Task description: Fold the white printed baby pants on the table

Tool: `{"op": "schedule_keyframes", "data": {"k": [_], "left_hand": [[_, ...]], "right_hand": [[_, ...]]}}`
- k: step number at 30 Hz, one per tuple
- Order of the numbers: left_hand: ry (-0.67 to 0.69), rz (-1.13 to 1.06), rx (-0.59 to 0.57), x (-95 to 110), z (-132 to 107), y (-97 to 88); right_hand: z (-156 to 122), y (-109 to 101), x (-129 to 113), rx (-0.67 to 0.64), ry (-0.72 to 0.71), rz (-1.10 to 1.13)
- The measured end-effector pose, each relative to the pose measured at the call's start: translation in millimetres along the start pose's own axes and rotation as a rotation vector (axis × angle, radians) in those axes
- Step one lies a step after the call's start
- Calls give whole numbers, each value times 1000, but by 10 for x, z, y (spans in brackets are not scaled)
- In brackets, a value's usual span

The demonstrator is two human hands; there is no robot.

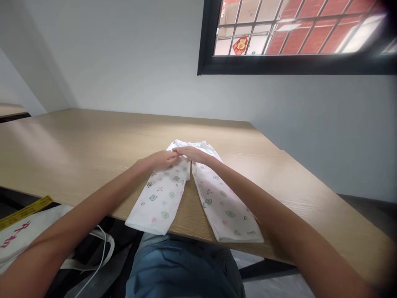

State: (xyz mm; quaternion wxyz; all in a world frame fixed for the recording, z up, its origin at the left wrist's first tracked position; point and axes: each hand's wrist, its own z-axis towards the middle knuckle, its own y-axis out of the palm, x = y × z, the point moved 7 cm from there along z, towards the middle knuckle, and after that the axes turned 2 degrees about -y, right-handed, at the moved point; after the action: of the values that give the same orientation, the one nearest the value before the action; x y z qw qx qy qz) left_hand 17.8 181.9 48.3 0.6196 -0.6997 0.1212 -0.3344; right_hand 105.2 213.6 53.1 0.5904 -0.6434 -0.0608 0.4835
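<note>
A small pair of white trousers (217, 198) printed with green and pink animal faces lies spread on the wooden table, its waistband toward the wall and its leg hems at the front edge. My left hand (164, 158) rests flat on the upper part of the left trouser leg. Over the top of the trousers, just below the waistband, my right hand (194, 154) lies with its fingers stretched to the left. The fingertips of the two hands meet or overlap there. Neither hand grips the cloth.
The wooden table (93, 140) reaches back to a grey wall (124, 54). A barred window (297, 37) is at the upper right. Below the table's front left edge are a white bag with red characters (21, 231), a yellow ruler-like strip (27, 212) and a white cable (102, 252).
</note>
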Motion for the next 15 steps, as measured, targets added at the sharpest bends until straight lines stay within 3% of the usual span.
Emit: {"op": "schedule_keyframes", "data": {"k": [2, 5, 9, 12, 15], "left_hand": [[-8, 19, -4, -130, 84, 111], [35, 43, -15, -25, -60, 327], [73, 50, -60, 354, -810, 547], [62, 62, -40, 585, -1424, 591], [58, 88, 58, 704, -1731, 561]], "right_hand": [[154, 164, -19, -81, -5, -38], [332, 314, 103, -131, 19, -121], [487, 353, 338, -84, 75, -222], [546, 339, 426, -29, 115, -260], [544, 278, 426, 11, 140, -258]]}}
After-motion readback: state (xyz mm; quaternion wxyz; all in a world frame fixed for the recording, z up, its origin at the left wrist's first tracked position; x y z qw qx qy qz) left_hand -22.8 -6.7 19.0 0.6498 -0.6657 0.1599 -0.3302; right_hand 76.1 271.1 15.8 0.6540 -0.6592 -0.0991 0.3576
